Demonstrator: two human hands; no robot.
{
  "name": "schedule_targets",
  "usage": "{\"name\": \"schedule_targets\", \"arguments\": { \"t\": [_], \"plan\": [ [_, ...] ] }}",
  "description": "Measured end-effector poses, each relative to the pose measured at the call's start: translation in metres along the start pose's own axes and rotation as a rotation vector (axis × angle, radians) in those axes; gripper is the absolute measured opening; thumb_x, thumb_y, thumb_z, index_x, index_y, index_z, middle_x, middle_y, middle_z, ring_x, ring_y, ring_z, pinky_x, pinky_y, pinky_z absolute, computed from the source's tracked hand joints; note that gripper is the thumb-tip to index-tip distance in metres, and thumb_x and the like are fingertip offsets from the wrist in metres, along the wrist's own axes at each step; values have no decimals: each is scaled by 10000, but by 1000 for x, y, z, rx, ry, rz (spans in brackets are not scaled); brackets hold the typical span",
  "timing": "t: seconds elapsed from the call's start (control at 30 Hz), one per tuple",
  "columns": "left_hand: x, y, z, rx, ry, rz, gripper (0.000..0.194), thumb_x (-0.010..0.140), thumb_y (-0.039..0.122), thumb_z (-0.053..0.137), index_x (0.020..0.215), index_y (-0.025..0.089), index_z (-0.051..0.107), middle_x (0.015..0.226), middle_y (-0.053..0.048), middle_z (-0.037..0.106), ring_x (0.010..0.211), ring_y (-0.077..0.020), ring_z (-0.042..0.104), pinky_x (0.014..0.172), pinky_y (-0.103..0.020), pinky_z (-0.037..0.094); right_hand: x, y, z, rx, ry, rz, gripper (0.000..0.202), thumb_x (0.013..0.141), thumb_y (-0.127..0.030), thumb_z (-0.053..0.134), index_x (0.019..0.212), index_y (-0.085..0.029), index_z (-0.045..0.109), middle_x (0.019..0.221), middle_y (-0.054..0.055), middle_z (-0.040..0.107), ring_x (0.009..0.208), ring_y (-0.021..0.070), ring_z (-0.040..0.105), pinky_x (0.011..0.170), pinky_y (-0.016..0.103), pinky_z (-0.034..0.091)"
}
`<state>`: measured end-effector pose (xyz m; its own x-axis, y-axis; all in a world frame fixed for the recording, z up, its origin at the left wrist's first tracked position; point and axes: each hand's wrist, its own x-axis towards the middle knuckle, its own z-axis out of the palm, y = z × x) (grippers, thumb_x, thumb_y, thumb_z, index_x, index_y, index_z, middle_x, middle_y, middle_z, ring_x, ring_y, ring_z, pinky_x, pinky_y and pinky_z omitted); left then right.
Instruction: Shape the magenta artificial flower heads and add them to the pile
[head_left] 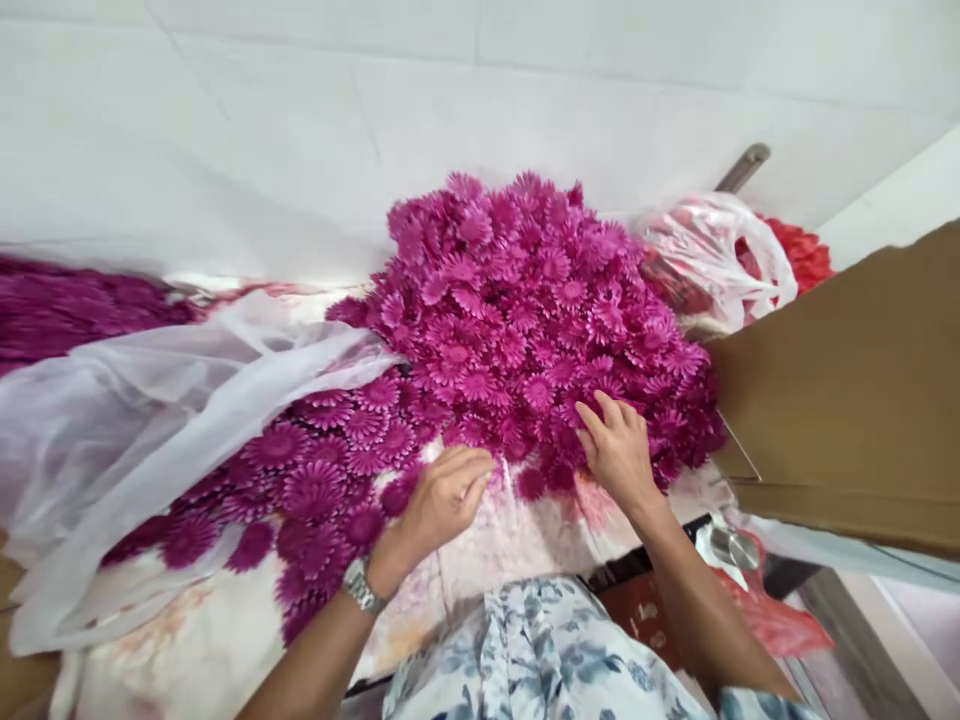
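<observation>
A large heap of magenta artificial flower heads (pixel 517 320) rises in front of me against the wall. My left hand (pixel 450 490), with a metal watch (pixel 364 587) on its wrist, hovers above the stained cloth (pixel 465 560) at the heap's near edge. Its fingers are curled together with the thumb close to them; what they hold, if anything, is too small to make out. My right hand (pixel 619 450) is over the heap's right front edge, fingers apart, no flower seen in it. Flatter purple flower heads (pixel 330 480) spread out to the left.
White sheer fabric (pixel 195 400) covers part of the left flowers. More purple flowers (pixel 82 310) lie at far left. A white plastic bag (pixel 720 250) and red flowers (pixel 799 250) sit back right, beside a cardboard box (pixel 847 390). A red bag (pixel 780 610) is lower right.
</observation>
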<state>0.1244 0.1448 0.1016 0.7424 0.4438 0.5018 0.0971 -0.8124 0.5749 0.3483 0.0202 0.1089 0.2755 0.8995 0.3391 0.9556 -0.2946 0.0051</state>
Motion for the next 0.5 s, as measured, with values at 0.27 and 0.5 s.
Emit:
{"name": "schedule_targets", "arguments": {
  "t": [0.27, 0.5],
  "plan": [
    [-32, 3, 4, -8, 107, -187, 187, 807, 84, 501, 852, 164, 665, 802, -58, 715, 771, -151, 675, 716, -253, 551, -13, -28, 11, 132, 25, -102, 202, 858, -213, 521, 1009, -191, 653, 1103, 102, 612, 1031, 221, 493, 847, 351, 396],
    [-63, 4, 5, -15, 174, -333, 186, 807, 109, 507, 850, 170, 676, 790, -48, 719, 751, -144, 682, 701, -237, 555, -31, -63, 22, 384, -92, -293, 172, 860, -169, 503, 953, -172, 647, 917, 73, 659, 835, 173, 541, 736, 306, 431]
  ]
}}
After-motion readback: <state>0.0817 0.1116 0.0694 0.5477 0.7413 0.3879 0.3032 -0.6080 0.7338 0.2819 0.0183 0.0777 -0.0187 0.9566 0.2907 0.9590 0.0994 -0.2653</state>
